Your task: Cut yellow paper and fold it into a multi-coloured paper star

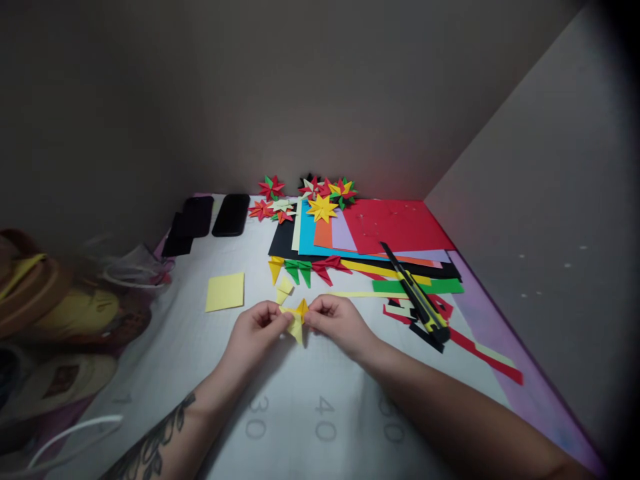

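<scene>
Both hands meet over the white mat (300, 407) and pinch a small folded piece of yellow paper (297, 320). My left hand (257, 332) grips its left side with fingers curled. My right hand (336, 323) grips its right side, thumb and fingers pressed together. Just beyond the hands lie a small pale yellow folded bit (284, 289), a yellow folded point (275, 268), green folded points (299, 271) and a red folded piece (327, 267). A pale yellow square sheet (225, 291) lies to the left.
A stack of coloured paper sheets (395, 230) lies at the back right, with a yellow and black utility knife (415, 293) across paper strips. Several finished paper stars (320, 197) sit by the wall. Two dark phones (231, 214) lie at the back left. Bags clutter the left edge.
</scene>
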Demonstrator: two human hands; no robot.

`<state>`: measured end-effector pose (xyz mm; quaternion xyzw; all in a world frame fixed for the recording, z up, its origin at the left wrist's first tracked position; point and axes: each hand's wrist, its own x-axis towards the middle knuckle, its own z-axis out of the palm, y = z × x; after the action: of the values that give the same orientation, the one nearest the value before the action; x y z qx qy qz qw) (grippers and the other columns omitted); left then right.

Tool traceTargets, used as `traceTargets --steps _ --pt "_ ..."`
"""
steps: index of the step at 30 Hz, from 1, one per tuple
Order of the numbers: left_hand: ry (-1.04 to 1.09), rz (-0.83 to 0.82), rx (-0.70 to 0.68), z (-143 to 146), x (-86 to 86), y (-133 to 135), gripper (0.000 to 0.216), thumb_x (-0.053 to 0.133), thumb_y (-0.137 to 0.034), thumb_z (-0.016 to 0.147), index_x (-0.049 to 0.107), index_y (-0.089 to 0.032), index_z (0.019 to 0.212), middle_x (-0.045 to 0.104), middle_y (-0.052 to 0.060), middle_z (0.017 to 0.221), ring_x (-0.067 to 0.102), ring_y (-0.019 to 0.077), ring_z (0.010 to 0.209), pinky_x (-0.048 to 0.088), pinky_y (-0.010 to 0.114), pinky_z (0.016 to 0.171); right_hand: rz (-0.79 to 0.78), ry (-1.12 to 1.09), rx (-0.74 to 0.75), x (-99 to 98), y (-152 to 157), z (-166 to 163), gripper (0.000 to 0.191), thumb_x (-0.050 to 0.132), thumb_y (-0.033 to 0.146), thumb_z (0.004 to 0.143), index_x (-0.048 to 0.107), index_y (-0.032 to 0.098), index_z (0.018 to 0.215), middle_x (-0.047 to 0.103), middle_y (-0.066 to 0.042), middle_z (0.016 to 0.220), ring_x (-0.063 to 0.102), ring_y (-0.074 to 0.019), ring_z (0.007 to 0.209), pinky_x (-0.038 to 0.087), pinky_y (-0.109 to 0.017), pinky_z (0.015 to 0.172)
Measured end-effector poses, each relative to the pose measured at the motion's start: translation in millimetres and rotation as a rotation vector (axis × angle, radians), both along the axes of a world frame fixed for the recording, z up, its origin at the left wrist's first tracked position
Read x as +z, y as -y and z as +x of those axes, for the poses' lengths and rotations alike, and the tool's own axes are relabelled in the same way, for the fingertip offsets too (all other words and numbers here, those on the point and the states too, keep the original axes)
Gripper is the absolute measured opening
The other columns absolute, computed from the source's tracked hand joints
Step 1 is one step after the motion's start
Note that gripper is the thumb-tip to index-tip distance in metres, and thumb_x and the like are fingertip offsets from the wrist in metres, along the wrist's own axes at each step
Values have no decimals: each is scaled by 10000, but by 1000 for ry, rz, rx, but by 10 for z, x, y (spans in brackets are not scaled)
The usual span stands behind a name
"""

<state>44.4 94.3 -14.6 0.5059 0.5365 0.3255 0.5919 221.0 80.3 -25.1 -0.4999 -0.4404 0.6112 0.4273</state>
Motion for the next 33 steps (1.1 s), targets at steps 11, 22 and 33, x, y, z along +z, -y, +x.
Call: traceTargets --steps 11,22,33 --pt "-75 88 -28 24 75 38 246 626 -343 761 521 -150 652 473 -50 600 415 77 562 313 189 533 89 184 25 40 57 -44 241 621 298 729 469 183 581 425 52 563 364 -88 538 297 -211 494" --pt "-96 93 3 -4 125 52 208 647 -355 754 611 -155 710 557 -36 601 462 85 553 351 187 523 82 208 34 13 98 -33 215 589 282 735 474 182 583 424 56 551 361 -86 525 298 -206 488" --pt "-190 184 -9 -4 192 67 203 657 -361 737 640 -163 696 650 -1 658 560 126 600 413 208 552 82 273 29 47 92 -19 285 623 331 725 472 186 532 420 45 524 368 -96 525 296 -218 491"
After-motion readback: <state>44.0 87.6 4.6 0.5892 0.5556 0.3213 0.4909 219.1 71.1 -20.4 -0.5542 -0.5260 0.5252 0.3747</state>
